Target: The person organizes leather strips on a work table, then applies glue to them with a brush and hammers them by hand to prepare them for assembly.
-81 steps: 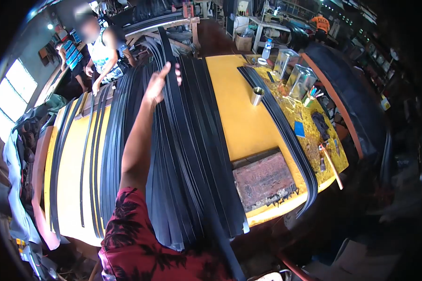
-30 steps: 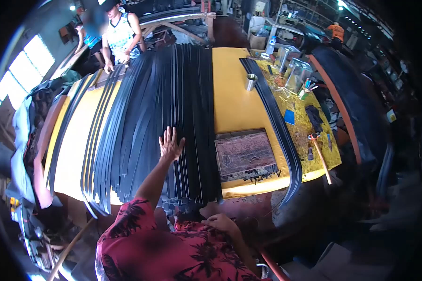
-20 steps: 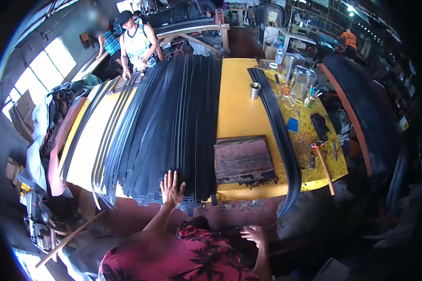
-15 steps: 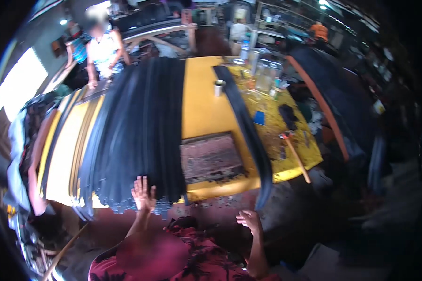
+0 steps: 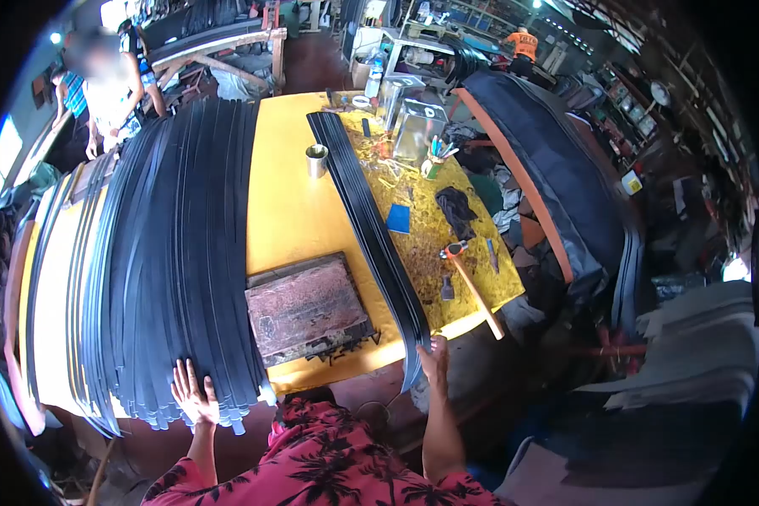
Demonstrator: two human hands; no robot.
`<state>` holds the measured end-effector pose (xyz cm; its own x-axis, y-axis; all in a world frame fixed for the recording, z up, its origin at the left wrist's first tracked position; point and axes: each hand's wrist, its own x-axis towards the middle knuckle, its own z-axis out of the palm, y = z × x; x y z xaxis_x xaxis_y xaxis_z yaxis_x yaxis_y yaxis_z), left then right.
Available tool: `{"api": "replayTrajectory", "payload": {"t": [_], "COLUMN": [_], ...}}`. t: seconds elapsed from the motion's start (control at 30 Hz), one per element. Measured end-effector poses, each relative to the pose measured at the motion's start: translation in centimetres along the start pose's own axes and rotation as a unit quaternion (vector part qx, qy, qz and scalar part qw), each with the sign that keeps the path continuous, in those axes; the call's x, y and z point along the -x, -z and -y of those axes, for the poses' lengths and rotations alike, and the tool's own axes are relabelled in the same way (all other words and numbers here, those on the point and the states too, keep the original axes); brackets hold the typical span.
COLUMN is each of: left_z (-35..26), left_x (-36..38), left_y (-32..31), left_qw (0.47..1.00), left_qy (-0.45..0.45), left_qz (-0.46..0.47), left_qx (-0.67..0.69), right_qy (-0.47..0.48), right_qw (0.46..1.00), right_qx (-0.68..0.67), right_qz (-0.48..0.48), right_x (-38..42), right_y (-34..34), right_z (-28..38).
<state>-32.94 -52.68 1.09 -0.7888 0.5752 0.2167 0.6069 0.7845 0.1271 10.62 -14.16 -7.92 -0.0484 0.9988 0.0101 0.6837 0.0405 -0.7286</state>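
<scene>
A wide layer of long black strips (image 5: pixel 177 244), which look like leather or rubber, covers the left part of the yellow-topped table. My left hand (image 5: pixel 196 395) lies flat on their near ends, fingers spread. To the right, a narrow bundle of black strips (image 5: pixel 371 228) runs lengthwise, its near end hanging over the table edge. My right hand (image 5: pixel 433 361) is closed at the right edge of that hanging end, thumb against it; part of the fingers is hidden. Between the two groups sits a worn, reddish rectangular block (image 5: pixel 308 305).
A metal cup (image 5: pixel 316 160) stands beside the bundle. Right of it lie a blue square (image 5: pixel 399 218), a dark cloth (image 5: pixel 456 211) and a hammer (image 5: pixel 474 291). Clear containers (image 5: pixel 419 131) stand at the back. A person (image 5: pixel 110 93) is at the far left; another in orange (image 5: pixel 523 44) is further back.
My right hand has moved from beside the table edge up to the near end of the narrow bundle. My left hand stays flat on the wide layer. The view has shifted right.
</scene>
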Motion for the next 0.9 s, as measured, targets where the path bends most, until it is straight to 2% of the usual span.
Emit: {"api": "replayTrajectory", "payload": {"t": [0.1, 0.13, 0.2, 0.23, 0.3, 0.33, 0.37, 0.43, 0.5, 0.53, 0.57, 0.6, 0.63, 0.67, 0.77, 0.9], "left_z": [-0.3, -0.3, 0.1, 0.4, 0.5, 0.1, -0.3, -2.7, -5.2, -6.3, -7.4, -8.9, -10.5, -11.8, -15.4, -19.9], "left_x": [-0.4, -0.6, -0.8, -0.8, -1.4, -1.6, -2.1, -3.8, -4.9, -5.2, -5.3, -5.3, -5.2, -4.9, -3.8, -2.5], "left_y": [0.9, 1.1, 0.9, 0.8, 1.1, 0.9, 0.6, 1.7, 2.4, 2.1, 2.2, 3.0, 3.0, 3.2, 3.0, 1.5], "left_qw": [0.999, 0.999, 0.997, 0.998, 0.992, 0.983, 0.982, 0.961, 0.946, 0.935, 0.924, 0.941, 0.926, 0.931, 0.925, 0.887], "left_qy": [0.009, 0.013, 0.019, 0.005, 0.012, 0.06, 0.067, 0.141, 0.175, 0.171, 0.164, 0.147, 0.128, 0.126, 0.143, 0.136], "left_qz": [0.039, 0.049, 0.066, 0.048, 0.005, -0.024, -0.082, -0.13, -0.166, -0.186, -0.205, -0.189, -0.199, -0.184, -0.156, -0.16], "left_qx": [0.009, 0.012, 0.021, 0.029, 0.128, 0.175, 0.157, 0.198, 0.215, 0.247, 0.277, 0.24, 0.293, 0.29, 0.316, 0.411], "right_qy": [-0.047, -0.024, -0.044, -0.065, -0.039, -0.038, -0.035, -0.008, -0.025, 0.054, 0.057, 0.038, 0.018, -0.018, -0.028, -0.046], "right_qw": [0.996, 0.996, 0.992, 0.985, 0.984, 0.981, 0.977, 0.977, 0.982, 0.989, 0.988, 0.975, 0.95, 0.939, 0.916, 0.9], "right_qx": [-0.057, -0.039, -0.001, 0.036, 0.083, 0.099, 0.115, 0.101, -0.012, 0.037, 0.032, -0.048, -0.128, -0.164, -0.213, -0.254], "right_qz": [0.049, 0.07, 0.116, 0.158, 0.151, 0.164, 0.177, 0.187, 0.189, 0.133, 0.137, 0.213, 0.284, 0.301, 0.338, 0.35], "right_x": [-1.2, -1.4, -2.2, -2.4, -2.2, -2.4, -2.6, -2.9, -3.2, -3.2, -3.9, -4.7, -5.2, -5.4, -6.8, -7.4], "right_y": [-0.5, 0.2, 1.6, 2.3, 3.1, 3.6, 3.9, 3.3, 3.0, 3.5, 4.2, 5.1, 6.3, 8.3, 9.0, 9.1], "right_z": [-0.8, -0.5, 0.8, 1.1, 2.3, 3.6, 4.4, 2.3, 0.8, 1.4, 1.8, 1.6, 4.0, 6.4, 5.7, 4.8]}}
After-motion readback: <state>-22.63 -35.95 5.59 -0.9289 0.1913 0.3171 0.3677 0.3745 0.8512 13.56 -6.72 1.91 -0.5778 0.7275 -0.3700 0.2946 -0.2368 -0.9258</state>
